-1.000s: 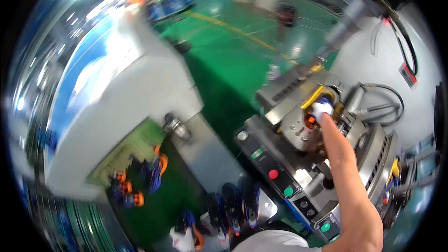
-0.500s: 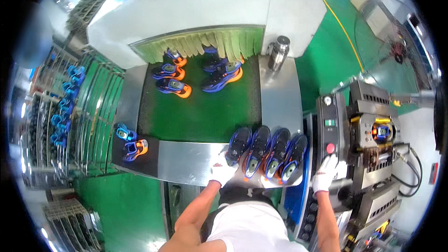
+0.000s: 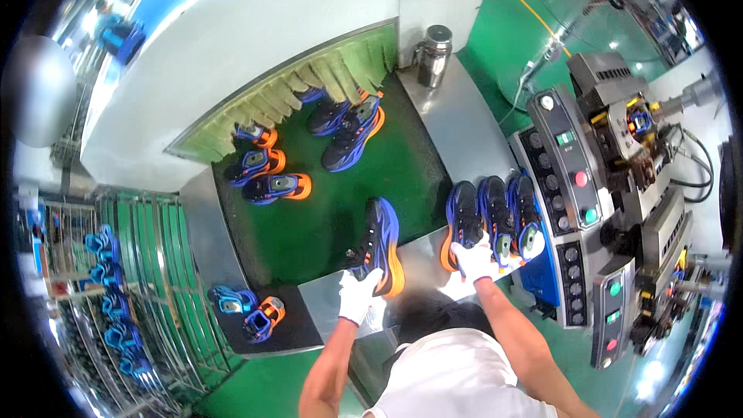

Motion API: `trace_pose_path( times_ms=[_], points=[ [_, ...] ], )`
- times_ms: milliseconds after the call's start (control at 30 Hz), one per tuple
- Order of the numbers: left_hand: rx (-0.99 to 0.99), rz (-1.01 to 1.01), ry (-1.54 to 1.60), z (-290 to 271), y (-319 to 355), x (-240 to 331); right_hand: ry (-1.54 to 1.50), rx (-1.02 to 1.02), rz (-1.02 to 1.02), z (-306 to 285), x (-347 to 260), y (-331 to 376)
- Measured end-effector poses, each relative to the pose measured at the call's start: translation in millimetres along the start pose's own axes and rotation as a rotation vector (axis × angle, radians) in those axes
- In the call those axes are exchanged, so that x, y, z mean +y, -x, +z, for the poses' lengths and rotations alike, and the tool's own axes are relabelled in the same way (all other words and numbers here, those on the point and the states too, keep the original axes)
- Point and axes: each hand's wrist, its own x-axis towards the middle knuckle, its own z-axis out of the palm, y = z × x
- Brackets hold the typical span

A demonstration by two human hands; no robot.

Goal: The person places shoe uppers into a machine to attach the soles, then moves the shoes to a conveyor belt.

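My left hand (image 3: pixel 360 296), in a white glove, grips the heel end of a black, blue and orange sneaker (image 3: pixel 382 244). This sneaker lies across the near edge of the green belt (image 3: pixel 309 240), toe pointing away from me. My gloved right hand (image 3: pixel 474 258) is closed around the heel of another sneaker (image 3: pixel 464 213), the leftmost of three in a row on the metal ledge (image 3: pixel 422 255). Beside it stand a middle sneaker (image 3: pixel 496 205) and a right-hand sneaker (image 3: pixel 525 205). My fingertips are partly hidden behind the heels.
Further sneakers (image 3: pixel 352 139) sit on the belt before a green fringed curtain (image 3: pixel 286 93). A steel flask (image 3: pixel 435 56) stands on the right ledge. Two shoe pieces (image 3: pixel 265 320) lie on a dark mat at left. Machines with button panels (image 3: pixel 569 159) are at right, wire racks (image 3: pixel 166 263) at left.
My left hand has moved one sneaker from the row leftward onto the belt's edge. My right hand has left the machine panel and taken hold of a sneaker. The view has turned.
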Motion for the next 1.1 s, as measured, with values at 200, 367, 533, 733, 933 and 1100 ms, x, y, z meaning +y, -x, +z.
trace_pose_path(
  times_ms=[200, 367, 533, 733, 933, 1100],
  points=[
    [-0.119, 0.408, -0.135, 13, -51, -2, -1.356, -0.185, 0.059, -56, -31, 72],
    [-0.575, 0.525, -0.58, 127, 48, 62, -1.474, 0.121, 0.29, -132, 59, 155],
    [-0.961, 0.812, -0.844, 220, 146, 61, -1.63, 0.652, 0.331, -175, 151, 263],
    [-1.199, 1.553, -0.908, 288, 312, -25, -1.852, 1.447, 0.391, -187, 233, 440],
    [-1.849, 1.459, -1.095, 322, 573, -105, -1.129, 2.197, 0.807, -150, 331, 596],
    [-2.198, 1.833, -0.861, 391, 691, -279, -0.476, 1.777, 1.62, -183, 410, 691]
  ],
)
